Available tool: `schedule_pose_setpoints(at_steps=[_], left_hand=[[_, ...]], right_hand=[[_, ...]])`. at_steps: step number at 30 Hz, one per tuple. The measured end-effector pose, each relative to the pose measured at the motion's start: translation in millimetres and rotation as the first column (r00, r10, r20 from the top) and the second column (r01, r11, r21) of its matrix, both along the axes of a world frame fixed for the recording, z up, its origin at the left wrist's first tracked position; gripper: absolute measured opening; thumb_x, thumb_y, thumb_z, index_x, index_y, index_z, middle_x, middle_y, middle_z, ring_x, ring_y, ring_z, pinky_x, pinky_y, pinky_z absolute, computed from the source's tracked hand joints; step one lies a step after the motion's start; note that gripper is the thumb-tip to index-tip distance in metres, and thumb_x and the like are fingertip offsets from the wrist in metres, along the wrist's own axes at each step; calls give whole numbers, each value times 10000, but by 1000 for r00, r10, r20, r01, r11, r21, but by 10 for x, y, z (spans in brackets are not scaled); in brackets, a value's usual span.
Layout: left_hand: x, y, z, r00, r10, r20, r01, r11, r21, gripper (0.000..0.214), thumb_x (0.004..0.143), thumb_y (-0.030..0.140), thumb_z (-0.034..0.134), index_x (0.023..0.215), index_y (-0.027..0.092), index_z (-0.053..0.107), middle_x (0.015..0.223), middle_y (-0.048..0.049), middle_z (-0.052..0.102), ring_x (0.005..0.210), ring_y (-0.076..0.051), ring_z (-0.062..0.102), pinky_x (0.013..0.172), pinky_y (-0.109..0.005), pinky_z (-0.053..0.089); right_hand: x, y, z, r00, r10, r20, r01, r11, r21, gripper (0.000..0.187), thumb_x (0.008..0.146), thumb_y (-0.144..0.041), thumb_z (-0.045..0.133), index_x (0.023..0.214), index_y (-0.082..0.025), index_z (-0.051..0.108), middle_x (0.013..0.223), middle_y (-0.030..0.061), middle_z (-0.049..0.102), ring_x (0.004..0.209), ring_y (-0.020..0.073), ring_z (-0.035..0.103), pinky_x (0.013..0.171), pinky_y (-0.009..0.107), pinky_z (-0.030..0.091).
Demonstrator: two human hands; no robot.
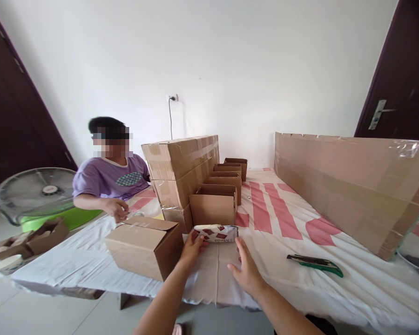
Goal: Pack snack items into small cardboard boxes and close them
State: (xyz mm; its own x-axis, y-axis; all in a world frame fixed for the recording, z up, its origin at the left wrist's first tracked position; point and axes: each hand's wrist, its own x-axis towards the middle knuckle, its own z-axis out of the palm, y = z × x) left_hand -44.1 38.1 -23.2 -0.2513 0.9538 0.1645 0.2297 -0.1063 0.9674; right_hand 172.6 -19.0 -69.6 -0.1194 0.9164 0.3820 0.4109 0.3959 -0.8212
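A white packet [218, 234] printed with dark red diamond shapes and the letters "Meal" lies lengthwise on the cloth-covered table. Its left end is under the curled fingers of my left hand [192, 249], which grips it there. Beside the packet's right end is my right hand [247, 270], open, thumb and fingers apart and nothing in it. Just behind the packet stands an open-topped cardboard box [212, 209]. A larger closed carton [136, 244] sits to the left of my left hand.
Taped cartons [181, 160] form a stack with several small open boxes [226, 179] alongside. At right are a green utility knife [316, 265], blade part forward, and a tall cardboard panel [342, 186]. Another person [113, 172] sits at left, near a fan [42, 190].
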Motion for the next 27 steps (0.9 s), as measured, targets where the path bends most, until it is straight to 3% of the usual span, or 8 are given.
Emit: schedule_pose_setpoints(at_steps=[3, 8, 13, 16, 20, 25, 27], left_hand=[[9, 85, -55, 999, -30, 39, 34, 994, -106, 273, 896, 371, 561, 1076, 167, 586, 1030, -99, 716, 668, -169, 716, 624, -308, 582], [84, 181, -108, 994, 106, 0, -104, 974, -201, 336, 945, 373, 540, 1199, 154, 520, 945, -50, 688, 505, -89, 606, 484, -237, 507], [33, 257, -93, 971, 219, -97, -234, 952, -199, 268, 948, 373, 562, 1063, 135, 609, 859, -12, 660, 643, -106, 620, 595, -264, 544], [-3, 296, -63, 947, 280, -155, -302, 942, -144, 267, 944, 355, 571, 1100, 141, 606, 976, -41, 670, 774, -143, 655, 699, -323, 567], [72, 259, -28, 924, 291, -249, -302, 953, -6, 259, 870, 218, 630, 1118, 152, 595, 1193, -110, 624, 1026, -223, 636, 915, -415, 518], [218, -12, 113, 904, 236, -358, -166, 963, 214, 317, 804, 177, 597, 1121, 175, 584, 1411, -169, 458, 954, -231, 659, 926, -440, 514], [216, -168, 230, 896, 207, -393, -81, 946, 314, 287, 831, 200, 569, 1117, 182, 591, 1406, -150, 468, 1064, -244, 629, 970, -426, 496]], right_hand=[[-4, 13, -53, 998, -26, 56, 28, 999, -39, 741, 759, -166, 611, 1460, -165, 371, 1571, 177, 301, 1462, 280, 264, 1147, 493, 339], [-14, -48, 7, 987, -35, 157, 43, 998, -50, 662, 757, -143, 612, 1398, -108, 447, 1556, 204, 323, 1449, 279, 299, 1186, 481, 276], [-6, -82, 57, 981, -21, 193, 32, 998, -58, 645, 760, -138, 624, 1385, -124, 464, 1550, 189, 339, 1442, 283, 317, 1186, 483, 289], [4, -100, 86, 973, -5, 229, 25, 996, -84, 639, 763, -142, 641, 1381, -129, 476, 1539, 193, 357, 1438, 301, 321, 1186, 490, 289], [7, -133, 153, 964, 18, 265, 6, 996, -88, 618, 755, -123, 652, 1355, -114, 504, 1518, 210, 385, 1426, 311, 344, 1182, 493, 299], [8, -173, 229, 955, 50, 293, -22, 995, -98, 564, 762, -125, 649, 1313, -74, 541, 1499, 231, 400, 1409, 314, 375, 1179, 462, 317], [13, -189, 252, 951, 59, 302, -26, 994, -109, 548, 768, -127, 643, 1306, -76, 546, 1499, 228, 399, 1404, 307, 383, 1180, 451, 317]])
